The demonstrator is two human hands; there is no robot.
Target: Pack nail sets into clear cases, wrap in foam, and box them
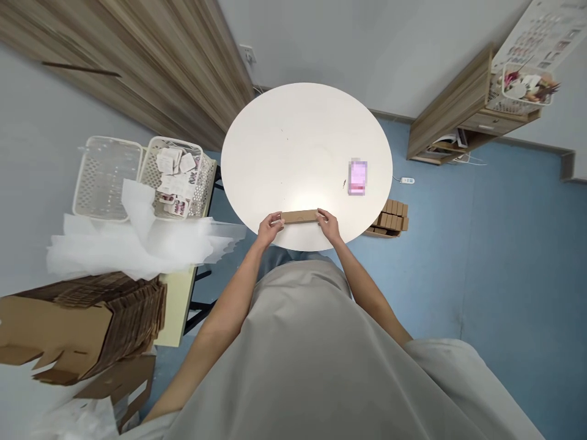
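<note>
A long, narrow brown cardboard box [299,216] lies near the front edge of a round white table [293,140]. My left hand [269,228] grips its left end with curled fingers. My right hand [328,223] grips its right end the same way. A pink phone [358,177] lies flat on the table to the right, apart from both hands.
On a side table at the left stand two white baskets [107,177], one holding small packets [177,177], with clear plastic wrap [137,241] and stacked flat cardboard [87,324] nearer me. Small brown boxes [389,219] sit on the blue floor. A wooden shelf [463,110] stands at right.
</note>
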